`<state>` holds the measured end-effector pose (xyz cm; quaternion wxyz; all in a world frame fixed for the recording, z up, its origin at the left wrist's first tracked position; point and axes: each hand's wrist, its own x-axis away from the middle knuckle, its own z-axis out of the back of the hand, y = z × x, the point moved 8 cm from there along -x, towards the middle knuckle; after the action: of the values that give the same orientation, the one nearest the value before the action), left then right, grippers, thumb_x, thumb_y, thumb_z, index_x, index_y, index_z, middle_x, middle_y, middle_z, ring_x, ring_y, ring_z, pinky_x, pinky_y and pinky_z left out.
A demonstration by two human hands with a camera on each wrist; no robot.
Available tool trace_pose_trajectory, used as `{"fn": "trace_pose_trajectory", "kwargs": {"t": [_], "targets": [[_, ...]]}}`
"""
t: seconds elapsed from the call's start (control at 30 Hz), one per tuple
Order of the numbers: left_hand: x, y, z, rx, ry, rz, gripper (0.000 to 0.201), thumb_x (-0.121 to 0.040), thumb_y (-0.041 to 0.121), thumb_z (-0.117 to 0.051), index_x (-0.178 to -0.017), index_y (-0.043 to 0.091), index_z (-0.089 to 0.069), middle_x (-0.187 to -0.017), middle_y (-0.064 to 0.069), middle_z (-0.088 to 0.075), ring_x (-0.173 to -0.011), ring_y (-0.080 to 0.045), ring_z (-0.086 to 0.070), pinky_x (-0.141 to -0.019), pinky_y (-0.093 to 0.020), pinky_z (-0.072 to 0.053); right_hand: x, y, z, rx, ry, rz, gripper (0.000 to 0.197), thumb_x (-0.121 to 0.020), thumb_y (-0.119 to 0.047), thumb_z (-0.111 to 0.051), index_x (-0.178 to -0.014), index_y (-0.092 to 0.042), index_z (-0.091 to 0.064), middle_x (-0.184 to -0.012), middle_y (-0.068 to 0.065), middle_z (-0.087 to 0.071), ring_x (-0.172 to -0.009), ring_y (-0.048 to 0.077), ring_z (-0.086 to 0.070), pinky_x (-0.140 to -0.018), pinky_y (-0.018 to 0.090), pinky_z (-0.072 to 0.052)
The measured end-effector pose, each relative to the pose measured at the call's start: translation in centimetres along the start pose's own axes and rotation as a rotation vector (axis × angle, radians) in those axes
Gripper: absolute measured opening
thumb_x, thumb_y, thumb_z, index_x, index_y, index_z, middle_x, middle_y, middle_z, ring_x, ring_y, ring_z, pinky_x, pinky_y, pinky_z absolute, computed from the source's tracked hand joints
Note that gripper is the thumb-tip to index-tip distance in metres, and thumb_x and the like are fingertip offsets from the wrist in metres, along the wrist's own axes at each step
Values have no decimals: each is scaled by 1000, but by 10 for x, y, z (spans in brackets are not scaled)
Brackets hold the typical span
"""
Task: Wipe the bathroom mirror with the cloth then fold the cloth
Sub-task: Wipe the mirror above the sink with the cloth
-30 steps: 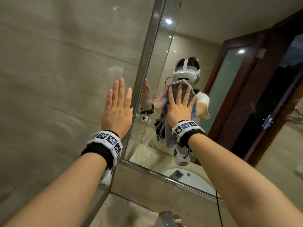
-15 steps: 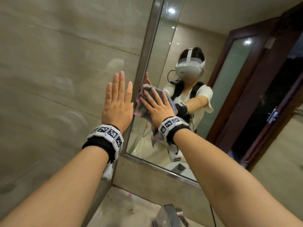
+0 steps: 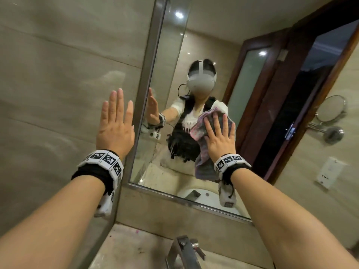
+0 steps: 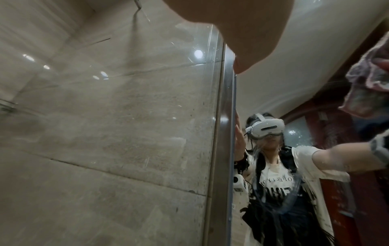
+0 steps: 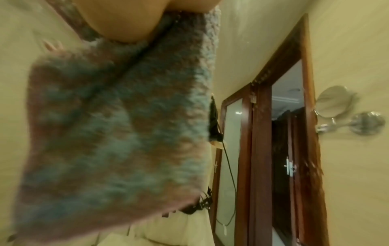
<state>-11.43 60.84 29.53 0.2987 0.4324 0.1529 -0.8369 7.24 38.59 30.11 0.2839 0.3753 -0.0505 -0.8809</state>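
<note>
Beige stone wall tiles [image 3: 58, 78] flank a steel-framed rectangular bathroom mirror [image 3: 174, 45]. Left hand [image 3: 114, 127]: fingers straight, palm flat against the tiles just beside the mirror's left frame edge, holding nothing. Right hand [image 3: 220, 136]: fingers spread and extended, pressing a fluffy pink-and-grey-blue cloth [image 3: 206, 166] against the glass toward the mirror's lower edge; the cloth's lower portion hangs below the wrist. A steel faucet [image 3: 184, 253] stands below the mirror.
</note>
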Motion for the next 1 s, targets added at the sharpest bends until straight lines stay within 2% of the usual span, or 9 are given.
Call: {"fn": "trace_pose_trajectory", "kwargs": {"t": [0.13,0.27,0.37,0.47,0.6,0.7,0.8,0.93,1.0], "targets": [[-1,0,0,0,-7,0,72,-89,30,-50,-147,9,-14,-155,-20,4,-136,-29,28,-108,-37,30,8,-4,-5,-40,-1,-96,59,-97,-38,-20,-148,-29,8,-157,1,15,-145,33,13,-114,54,12],[0,1,1,-40,-22,-2,69,-91,34,-45,-148,11,-12,-155,-21,6,-141,-33,20,-107,-40,31,8,-17,-8,-78,6,-169,63,-96,-35,-23,-146,-22,13,-158,12,10,-144,40,12,-112,57,12],[0,2,0,-81,-25,-17,69,-92,38,-41,-148,12,-10,-154,-22,7,-144,-35,7,-108,-43,27,5,-28,-11,-119,0,-225,64,-92,-37,-20,-149,-16,2,-157,21,-1,-142,47,0,-112,63,0],[1,2,1,-89,-9,-16,69,-93,40,-39,-148,13,-8,-154,-23,8,-144,-35,5,-108,-44,24,-1,-47,-14,-116,-1,-227,67,-89,-39,-16,-150,-12,-10,-155,24,-11,-140,51,-9,-110,66,-7],[10,4,-6,-113,-35,-14,69,-93,40,-38,-148,13,-7,-155,-22,7,-144,-34,4,-106,-43,25,-10,-88,-23,-80,-14,-18,67,-90,-44,-14,-150,-20,0,-158,17,3,-143,46,5,-108,61,12],[20,5,-13,-103,-46,-18,69,-92,39,-40,-148,12,-11,-155,-22,3,-145,-34,0,-107,-42,24,-15,-123,-31,-79,-47,162,69,-94,-46,-28,-149,-24,7,-158,11,13,-143,40,15,-106,55,25],[29,5,-20,-134,-48,-34,68,-91,38,-42,-148,12,-15,-155,-22,-2,-145,-34,-3,-109,-43,21,-15,-158,-38,-49,-80,322,69,-96,-40,-35,-150,-23,5,-159,10,11,-144,39,14,-105,54,26],[37,4,-30,-160,-52,-49,71,-89,37,-47,-147,12,-15,-155,-23,-3,-144,-35,-6,-110,-45,18,-8,-188,-56,51,-143,422,76,-92,-35,-44,-150,-23,4,-159,9,6,-145,38,9,-100,51,35],[39,5,-31,-186,-43,-57,72,-87,37,-49,-146,12,-17,-155,-22,-8,-144,-35,-10,-111,-45,16,-2,-199,-66,96,-154,482,77,-92,-28,-44,-150,-22,6,-159,9,10,-144,37,13,-96,47,38]]}}
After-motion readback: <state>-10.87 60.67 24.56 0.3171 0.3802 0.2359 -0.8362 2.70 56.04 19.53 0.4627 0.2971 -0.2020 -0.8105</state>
